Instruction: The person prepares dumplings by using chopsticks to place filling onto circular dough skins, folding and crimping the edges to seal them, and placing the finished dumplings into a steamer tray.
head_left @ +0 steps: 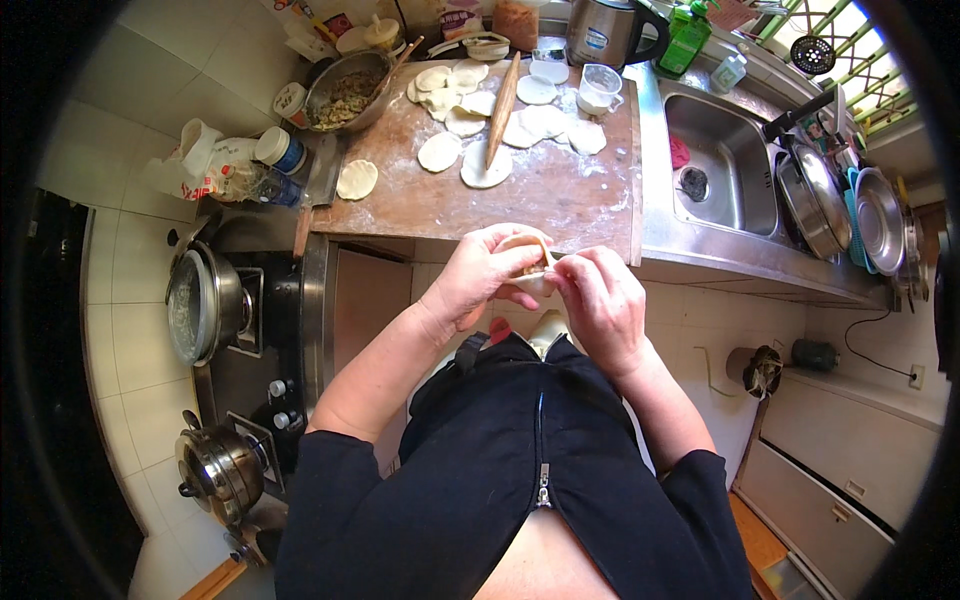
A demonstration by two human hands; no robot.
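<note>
Both hands meet in front of my body, below the wooden board's near edge, pinching one dumpling wrapper (533, 268) with filling inside. My left hand (480, 275) cups it from the left with fingers curled over the top. My right hand (600, 300) pinches its right edge between thumb and fingers. On the floured wooden board (560, 195) lie several round dough wrappers (485, 165) and a wooden rolling pin (503, 95). A metal bowl of filling (345, 92) stands at the board's far left corner.
A steel sink (720, 165) with pans and lids stands right of the board. A kettle (605, 30), green bottle (685, 38) and a small plastic cup (600, 88) line the back. A cleaver (322, 180) lies left of the board. Two lidded pots (200, 300) sit on the stove at left.
</note>
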